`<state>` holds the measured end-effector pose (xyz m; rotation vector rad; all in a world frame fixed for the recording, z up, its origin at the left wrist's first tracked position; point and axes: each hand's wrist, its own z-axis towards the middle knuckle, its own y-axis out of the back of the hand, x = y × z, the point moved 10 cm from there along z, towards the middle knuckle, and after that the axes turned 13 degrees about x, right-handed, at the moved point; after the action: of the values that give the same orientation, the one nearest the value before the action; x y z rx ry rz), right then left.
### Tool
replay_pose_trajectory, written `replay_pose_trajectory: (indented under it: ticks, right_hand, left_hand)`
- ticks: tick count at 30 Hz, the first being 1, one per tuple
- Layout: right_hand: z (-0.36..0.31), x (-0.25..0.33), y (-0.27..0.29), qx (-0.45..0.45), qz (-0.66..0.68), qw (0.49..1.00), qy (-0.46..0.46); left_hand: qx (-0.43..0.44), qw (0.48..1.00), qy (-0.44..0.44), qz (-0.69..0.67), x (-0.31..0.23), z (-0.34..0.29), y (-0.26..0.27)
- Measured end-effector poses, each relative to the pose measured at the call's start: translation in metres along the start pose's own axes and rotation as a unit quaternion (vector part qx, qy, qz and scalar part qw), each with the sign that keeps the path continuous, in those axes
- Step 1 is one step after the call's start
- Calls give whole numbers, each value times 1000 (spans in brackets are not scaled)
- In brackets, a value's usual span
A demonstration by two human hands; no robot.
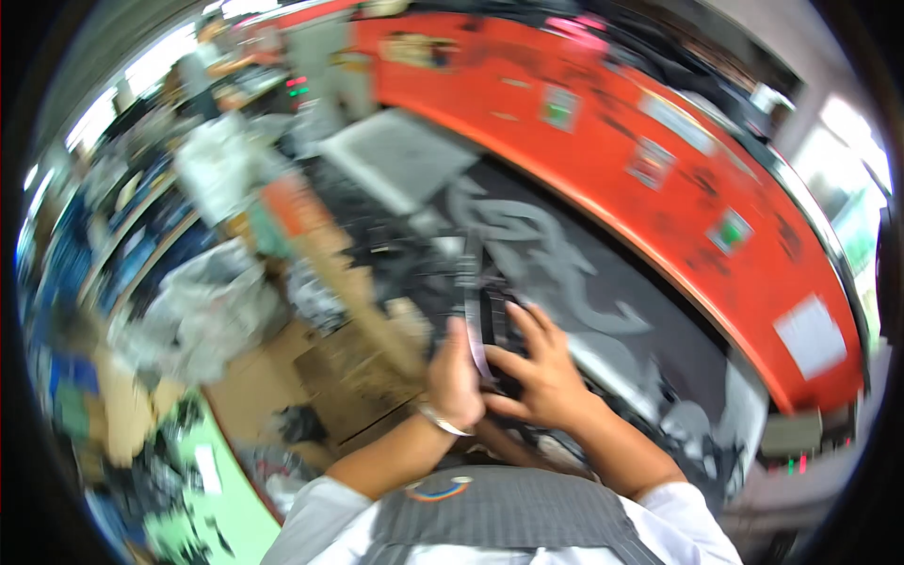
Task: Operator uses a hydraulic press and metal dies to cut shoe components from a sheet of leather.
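Note:
My left hand (457, 384) and my right hand (544, 373) are close together in front of me, both closed around a stack of thin dark pieces (494, 315) with a pale lilac strip along its left edge. Motion blur hides what the pieces are exactly. The left palm presses flat against the stack's left side, thumb pointing up. On its right side, the right fingers curl over the stack. Beyond the hands lies a dark sheet (659, 363) with curved grey shapes (556, 250). Black scraps (391, 240) are heaped left of it.
A long red machine beam (603, 141) spans the far right above the dark sheet. A light grey board (400, 155) lies at its left end. Clear plastic bags (202, 306) and cardboard (334, 377) stand at left. A green surface (202, 476) holds black scraps. Another person (212, 61) is far left.

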<state>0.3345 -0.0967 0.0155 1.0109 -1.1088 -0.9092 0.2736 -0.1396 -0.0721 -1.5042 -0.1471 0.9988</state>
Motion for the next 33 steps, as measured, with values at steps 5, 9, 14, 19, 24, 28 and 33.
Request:
replay_pose_trajectory:
  ticks: [5, 9, 14, 19, 24, 28, 33]
  right_hand:
    - [5, 105, 1, 18, -70, 996, 50]
    - [32, 181, -40, 100, 51, 983, 143]
    - [75, 282, -130, 238, 335, 876, 254]
    - [112, 342, -247, 338, 639, 687, 76]
    - [141, 348, -302, 283, 697, 644, -137]
    - [174, 336, -309, 266, 564, 775, -105]
    - [227, 233, -286, 161, 466, 859, -141]
  left_hand:
    - [-47, 975, -70, 204, -62, -81, -17]
    - [-79, 982, -152, 76, -113, -144, 28]
    - [-261, 922, -262, 114, -194, -275, 113]
    - [-383, 857, -330, -100, -213, -410, 186]
    - [-519, 796, -303, -66, -181, -525, 250]
    - [-637, 676, -367, -51, -155, -665, 294]
    - [-714, 510, -471, -93, -161, -838, 313]
